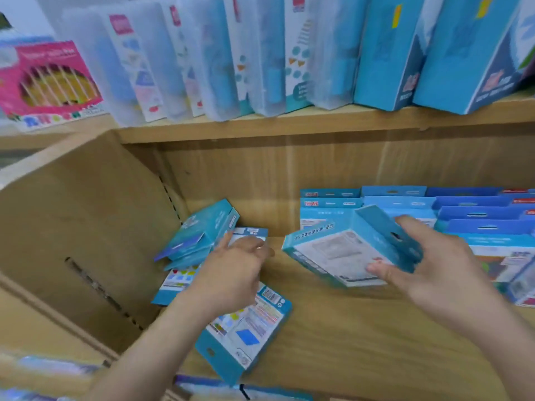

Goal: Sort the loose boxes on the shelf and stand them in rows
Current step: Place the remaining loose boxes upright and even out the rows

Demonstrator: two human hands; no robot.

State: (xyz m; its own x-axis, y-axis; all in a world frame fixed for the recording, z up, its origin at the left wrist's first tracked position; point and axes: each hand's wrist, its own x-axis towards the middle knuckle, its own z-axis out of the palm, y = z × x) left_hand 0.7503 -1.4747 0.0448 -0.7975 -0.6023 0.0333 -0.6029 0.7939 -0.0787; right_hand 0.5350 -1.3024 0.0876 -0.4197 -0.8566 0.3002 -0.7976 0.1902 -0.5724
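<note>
My right hand point(434, 264) grips a blue box point(344, 253), tilted with its white printed back up, above the wooden shelf point(347, 337). Behind it and to the right, blue boxes stand in rows point(463, 209). My left hand point(231, 270) reaches over a loose heap at the shelf's left end, fingers curled at the edge of a small blue box point(249, 234); whether it grips that box is unclear. A blue box point(199, 230) leans on the heap near the side wall. Another box point(246, 334) lies flat under my left forearm and overhangs the front edge.
The shelf's left side wall point(86, 227) closes off the heap. An upper shelf board point(289, 125) carries translucent plastic cases point(202, 62), tall blue boxes point(385, 53) and a pink box point(46, 79). More packs show blurred below the front edge point(202, 386).
</note>
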